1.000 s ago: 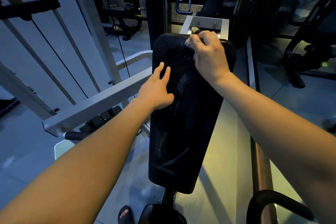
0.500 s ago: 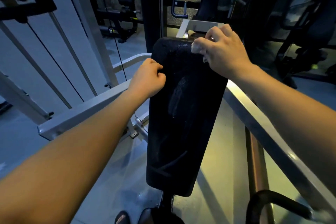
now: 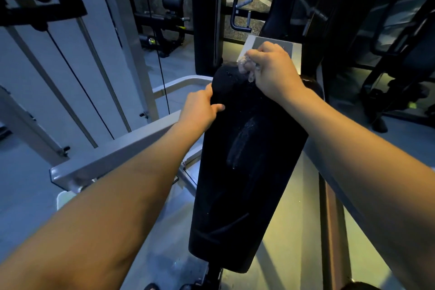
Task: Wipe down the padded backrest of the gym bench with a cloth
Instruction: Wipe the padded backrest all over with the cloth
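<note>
The black backrest point(image 3: 247, 172) stood tilted before the person, a pale streak down its middle. The left hand point(image 3: 200, 108) gripped its left edge near the top, thumb on the face. The right hand point(image 3: 275, 70) was closed round a small pale cloth point(image 3: 244, 65), bunched at the top edge. So little cloth showed that, I'd guess, knuckles might drag the pad and leave patches unwiped.
</note>
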The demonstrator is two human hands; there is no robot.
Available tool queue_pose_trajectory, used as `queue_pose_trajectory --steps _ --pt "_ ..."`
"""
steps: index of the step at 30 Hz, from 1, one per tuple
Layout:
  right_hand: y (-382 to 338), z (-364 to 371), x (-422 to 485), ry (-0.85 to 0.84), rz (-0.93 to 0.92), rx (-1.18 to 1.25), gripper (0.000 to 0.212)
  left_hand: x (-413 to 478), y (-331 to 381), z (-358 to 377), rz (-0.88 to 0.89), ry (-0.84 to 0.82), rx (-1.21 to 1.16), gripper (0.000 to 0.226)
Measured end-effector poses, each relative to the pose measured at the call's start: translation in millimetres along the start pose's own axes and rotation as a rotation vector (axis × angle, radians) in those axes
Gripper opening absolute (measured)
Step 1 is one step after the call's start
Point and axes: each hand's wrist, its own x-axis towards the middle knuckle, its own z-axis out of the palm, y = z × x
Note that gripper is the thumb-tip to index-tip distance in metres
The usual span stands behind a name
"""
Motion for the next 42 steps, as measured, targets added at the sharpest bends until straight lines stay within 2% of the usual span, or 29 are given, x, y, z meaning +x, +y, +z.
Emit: queue_pose_trajectory --steps 5,7,10,13,16,19,22,26,30,34,42 --pt "-32.4 10.1 43.7 -0.179 0.071 0.087 0.014 7.0 -3.1 4.9 -0.041 0.018 -0.01 0.023" --pt "-39.9 3.5 49.5 -0.264 0.081 0.109 0.016 6.4 -3.9 9.1 -0.058 0.038 0.014 0.015" --pt "-25.8 -19.0 43.8 -0.343 0.144 0.118 0.019 3.0 -1.9 10.8 -0.042 0.061 0.003 0.017" --pt "13.4 -40.9 24.1 -0.385 0.267 0.111 0.023 2.4 0.9 8.9 -0.036 0.06 0.01 0.032" --pt "33.9 -55.7 -2.5 -0.325 0.253 0.141 0.019 2.3 1.2 10.1 -0.05 0.057 0.002 0.035" --pt "20.3 -42.2 -13.4 -0.172 0.071 0.083 0.017 4.5 -0.5 12.2 -0.063 0.059 0.006 0.029" --pt "-10.1 -2.0 -2.0 -0.099 -0.095 0.03 0.003 4.3 -1.8 11.4 -0.073 0.045 -0.005 0.023" --pt "-37.3 24.1 15.6 -0.073 -0.231 -0.056 0.01 2.2 -6.8 12.1 -0.074 0.045 -0.039 0.03" --pt "-5.4 0.8 -14.3 -0.046 -0.278 -0.134 0.017 6.1 -7.5 12.0 -0.065 0.037 -0.019 0.03" --pt "20.5 -17.7 -57.2 0.025 -0.241 -0.133 0.028 7.5 -9.7 14.4 -0.053 0.051 -0.002 0.037" --pt "-38.7 41.1 1.1 0.085 -0.262 -0.094 0.017 2.6 -7.4 10.7 -0.046 0.061 -0.033 0.022"
